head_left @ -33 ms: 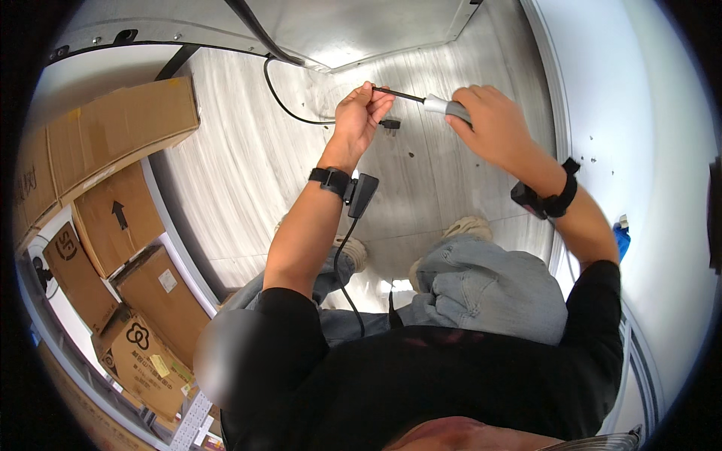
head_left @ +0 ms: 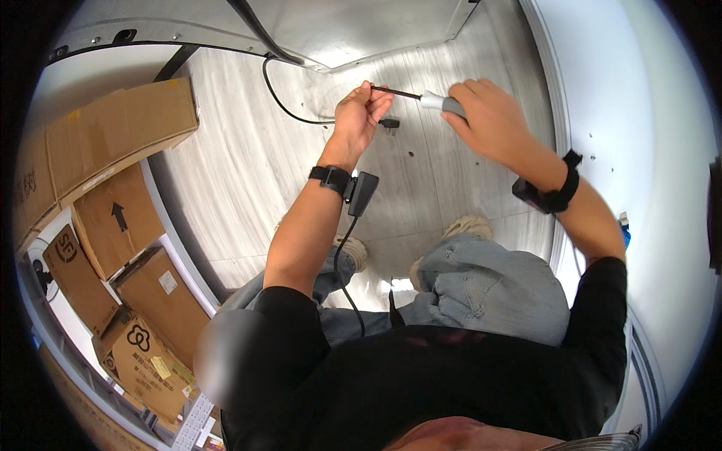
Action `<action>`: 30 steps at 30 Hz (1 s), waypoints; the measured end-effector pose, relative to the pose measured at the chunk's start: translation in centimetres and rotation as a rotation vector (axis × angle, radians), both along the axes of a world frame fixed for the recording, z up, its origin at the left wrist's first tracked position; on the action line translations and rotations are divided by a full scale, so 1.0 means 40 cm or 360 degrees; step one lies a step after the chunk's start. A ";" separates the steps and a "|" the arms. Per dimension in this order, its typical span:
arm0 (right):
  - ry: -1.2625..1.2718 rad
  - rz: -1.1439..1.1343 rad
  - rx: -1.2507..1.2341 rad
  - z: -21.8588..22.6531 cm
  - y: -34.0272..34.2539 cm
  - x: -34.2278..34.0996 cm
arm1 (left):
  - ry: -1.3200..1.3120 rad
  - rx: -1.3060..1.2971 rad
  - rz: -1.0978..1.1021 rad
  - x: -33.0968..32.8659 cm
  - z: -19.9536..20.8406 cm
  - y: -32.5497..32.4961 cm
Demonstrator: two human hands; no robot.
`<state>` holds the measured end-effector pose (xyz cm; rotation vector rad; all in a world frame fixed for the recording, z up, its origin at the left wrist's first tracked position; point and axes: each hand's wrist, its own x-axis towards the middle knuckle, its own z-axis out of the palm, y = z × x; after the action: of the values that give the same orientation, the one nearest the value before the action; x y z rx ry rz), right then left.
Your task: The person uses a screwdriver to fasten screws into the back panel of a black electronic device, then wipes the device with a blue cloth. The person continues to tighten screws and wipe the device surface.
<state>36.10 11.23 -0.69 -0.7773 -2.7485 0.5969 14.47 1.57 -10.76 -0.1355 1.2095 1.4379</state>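
The left hand [head_left: 359, 113] pinches the thin black tip of a tool [head_left: 421, 98]. The right hand [head_left: 481, 116] grips the tool's grey handle. A black cable [head_left: 289, 109] curves on the floor [head_left: 241, 165] just beyond. Brown boxes [head_left: 113, 188] sit on the left.

Pale plank floor [head_left: 248, 173] lay open below and left of the hands, crossed only by a black cable [head_left: 282, 105] and its plug [head_left: 389, 122]. Stacked cardboard boxes [head_left: 113, 128] walled off the far left; a white wall [head_left: 632, 98] closed the right side close by. The person's bent knees [head_left: 489, 286] blocked the near ground.
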 end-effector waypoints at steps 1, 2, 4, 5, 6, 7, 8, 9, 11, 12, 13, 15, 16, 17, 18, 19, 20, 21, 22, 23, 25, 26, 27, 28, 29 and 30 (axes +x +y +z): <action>-0.0042 0.0049 0.0053 0.011 0.004 -0.016 | -0.0050 -0.0016 0.0028 -0.007 -0.008 0.001; -0.0119 0.0071 0.0043 0.020 0.010 -0.036 | -0.0103 -0.0024 0.0068 -0.013 -0.016 0.002; -0.0260 0.0089 0.0016 0.030 0.024 -0.077 | -0.0231 -0.0019 0.0105 -0.023 -0.037 0.010; -0.0386 0.0102 -0.0035 0.035 0.030 -0.104 | -0.0296 -0.0019 0.0131 -0.035 -0.049 0.008; -0.0505 0.0108 -0.0091 0.038 0.036 -0.128 | -0.0325 -0.0001 0.0139 -0.048 -0.071 0.010; -0.0622 0.0115 -0.0148 0.036 0.040 -0.152 | -0.0353 0.0017 0.0147 -0.061 -0.092 0.013; -0.0618 0.0071 -0.0209 0.029 0.041 -0.177 | -0.0392 0.0041 0.0157 -0.074 -0.117 0.019; -0.0606 0.0020 -0.0282 0.018 0.044 -0.194 | -0.0429 0.0035 0.0163 -0.086 -0.128 0.028; -0.0522 -0.0118 -0.0405 -0.026 0.034 -0.216 | -0.0408 -0.0021 0.0216 -0.111 -0.153 0.034; -0.0450 -0.0225 -0.0452 -0.067 0.020 -0.218 | -0.0402 -0.0043 0.0226 -0.118 -0.164 0.043; -0.0376 -0.0329 -0.0497 -0.107 0.002 -0.219 | -0.0440 -0.0075 0.0269 -0.127 -0.174 0.049; -0.0204 -0.0554 -0.0816 -0.168 -0.048 -0.206 | -0.0343 -0.0140 0.0200 -0.153 -0.196 0.057; -0.0112 -0.0652 -0.0974 -0.194 -0.075 -0.201 | -0.0290 -0.0169 0.0179 -0.168 -0.205 0.056; -0.0073 -0.0788 -0.1228 -0.223 -0.101 -0.192 | -0.0239 -0.0206 0.0084 -0.179 -0.220 0.057; 0.0002 -0.0908 -0.1425 -0.246 -0.133 -0.192 | -0.0212 -0.0212 0.0058 -0.182 -0.222 0.054; 0.0080 -0.1027 -0.1621 -0.268 -0.167 -0.196 | -0.0185 -0.0217 0.0034 -0.184 -0.225 0.049; 0.0163 -0.1154 -0.1822 -0.287 -0.201 -0.199 | -0.0158 -0.0229 0.0001 -0.182 -0.230 0.044; 0.0209 -0.1204 -0.1888 -0.294 -0.229 -0.212 | -0.0125 -0.0219 -0.0019 -0.187 -0.237 0.037; 0.0255 -0.1256 -0.1953 -0.302 -0.256 -0.231 | -0.0093 -0.0209 -0.0040 -0.193 -0.244 0.029; 0.0301 -0.1296 -0.2022 -0.310 -0.282 -0.252 | -0.0055 -0.0201 -0.0051 -0.203 -0.246 0.018; 0.0350 -0.1277 -0.2188 -0.331 -0.320 -0.285 | 0.0054 -0.0237 -0.0018 -0.225 -0.241 0.002; 0.0373 -0.1261 -0.2272 -0.341 -0.339 -0.303 | 0.0110 -0.0255 0.0005 -0.233 -0.237 -0.006; 0.0495 -0.1296 -0.2251 -0.345 -0.358 -0.324 | 0.0111 -0.0253 0.0081 -0.238 -0.234 -0.008; 0.0526 -0.1351 -0.2261 -0.348 -0.372 -0.336 | 0.0134 -0.0242 0.0049 -0.245 -0.230 -0.006; 0.0558 -0.1403 -0.2280 -0.349 -0.386 -0.350 | 0.0164 -0.0237 0.0019 -0.258 -0.228 -0.011; 0.0589 -0.1454 -0.2299 -0.353 -0.395 -0.360 | 0.0194 -0.0232 -0.0011 -0.270 -0.226 -0.015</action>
<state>21.71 -4.55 -14.80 -1.6860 -1.0058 2.0885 3.65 0.98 -19.79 -0.1454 1.4137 1.3678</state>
